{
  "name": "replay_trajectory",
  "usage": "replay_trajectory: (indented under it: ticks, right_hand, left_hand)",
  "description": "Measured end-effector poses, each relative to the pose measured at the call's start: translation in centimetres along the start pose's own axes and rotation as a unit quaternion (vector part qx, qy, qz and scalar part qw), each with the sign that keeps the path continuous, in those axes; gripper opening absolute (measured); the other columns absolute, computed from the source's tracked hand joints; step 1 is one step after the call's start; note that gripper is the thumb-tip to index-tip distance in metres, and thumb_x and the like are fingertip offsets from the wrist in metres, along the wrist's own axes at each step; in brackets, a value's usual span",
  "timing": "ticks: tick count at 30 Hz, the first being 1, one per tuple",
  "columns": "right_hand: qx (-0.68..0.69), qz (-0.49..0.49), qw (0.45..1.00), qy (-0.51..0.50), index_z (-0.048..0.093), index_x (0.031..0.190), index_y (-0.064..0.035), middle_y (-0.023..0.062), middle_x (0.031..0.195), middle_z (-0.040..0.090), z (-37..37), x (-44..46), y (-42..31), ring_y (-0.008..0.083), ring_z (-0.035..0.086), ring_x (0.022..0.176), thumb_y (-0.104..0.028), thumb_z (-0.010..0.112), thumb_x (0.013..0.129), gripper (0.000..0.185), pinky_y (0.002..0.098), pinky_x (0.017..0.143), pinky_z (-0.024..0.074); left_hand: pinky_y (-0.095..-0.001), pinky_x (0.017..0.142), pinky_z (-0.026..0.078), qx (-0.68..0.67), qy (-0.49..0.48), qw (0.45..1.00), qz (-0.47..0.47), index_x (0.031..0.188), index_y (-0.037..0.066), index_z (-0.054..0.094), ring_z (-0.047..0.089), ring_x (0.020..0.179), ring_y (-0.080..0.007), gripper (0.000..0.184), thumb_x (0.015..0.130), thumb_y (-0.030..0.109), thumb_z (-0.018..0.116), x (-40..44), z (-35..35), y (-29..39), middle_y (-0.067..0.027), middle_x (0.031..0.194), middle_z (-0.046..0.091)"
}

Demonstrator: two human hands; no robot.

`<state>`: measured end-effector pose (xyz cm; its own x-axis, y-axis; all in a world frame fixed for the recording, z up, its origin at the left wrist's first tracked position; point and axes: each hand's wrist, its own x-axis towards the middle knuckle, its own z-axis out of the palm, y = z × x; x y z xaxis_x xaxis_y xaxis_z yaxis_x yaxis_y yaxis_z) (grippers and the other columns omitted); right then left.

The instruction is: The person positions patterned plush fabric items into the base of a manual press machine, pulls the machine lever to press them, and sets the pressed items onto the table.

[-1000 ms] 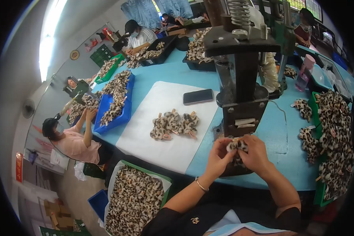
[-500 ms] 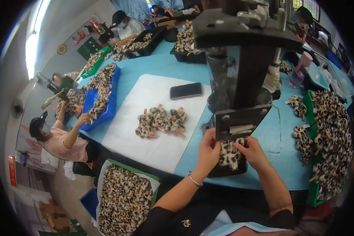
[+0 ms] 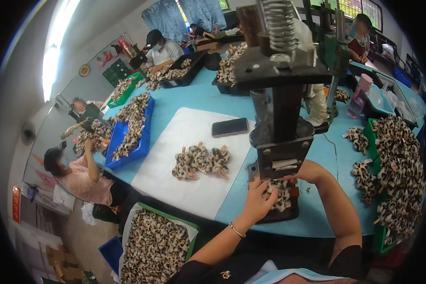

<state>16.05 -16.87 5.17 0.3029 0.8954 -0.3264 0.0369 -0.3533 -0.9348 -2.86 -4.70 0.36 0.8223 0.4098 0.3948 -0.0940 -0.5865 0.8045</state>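
Note:
A small spotted plush toy (image 3: 282, 195) lies on the base of a black hand press (image 3: 281, 154), under its head. My left hand (image 3: 260, 199) grips the toy from its left side, thumb across the front of the fur. My right hand (image 3: 308, 171) is at the right side of the press head, wrist bent. Its fingers reach in beneath the metal plate and are mostly hidden, so I cannot see what they hold. Several similar plush toys (image 3: 201, 161) with small orange-pink tabs lie together on a white sheet (image 3: 175, 199) to the left.
A black phone (image 3: 229, 127) lies on the sheet. A green crate (image 3: 373, 151) heaped with plush toys stands at the right, two loose toys beside it. Another full crate (image 3: 194, 244) is at lower left. A pink-capped bottle (image 3: 360, 97) stands behind. Co-workers sit across and at left.
My right hand has moved from the toy's right side up to the press head. My left hand has shifted over the toy. The view has tilted slightly upward.

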Motion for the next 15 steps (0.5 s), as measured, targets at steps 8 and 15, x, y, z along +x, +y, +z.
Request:
replay_trajectory:
  ticks: [8,15]
  right_hand:
    - [0.028,-0.089,0.993,0.067,0.069,0.107,-0.0022,0.0059,0.099,0.069,3.5,-0.4,-1.4,0.0162,0.063,0.093,-0.022,0.082,0.075,0.04,0.0323,0.082,0.0503]
    - [0.201,-0.065,0.951,0.226,0.064,0.112,0.0038,0.0093,0.1,0.07,7.4,0.0,2.6,0.0141,0.068,0.079,-0.001,0.067,0.084,0.028,0.0273,0.071,0.0541]
  left_hand:
    - [-0.0413,0.087,0.047,0.01,-0.038,0.999,0.013,0.118,-0.002,0.061,0.057,0.103,-0.0371,0.034,0.089,0.015,0.065,-0.2,-0.4,0.1,-0.0187,0.109,0.059]
    - [-0.0419,0.089,0.047,-0.026,-0.032,0.999,-0.024,0.123,-0.004,0.06,0.057,0.103,-0.0377,0.039,0.089,0.015,0.066,-0.3,-0.6,0.0,-0.0186,0.109,0.06]
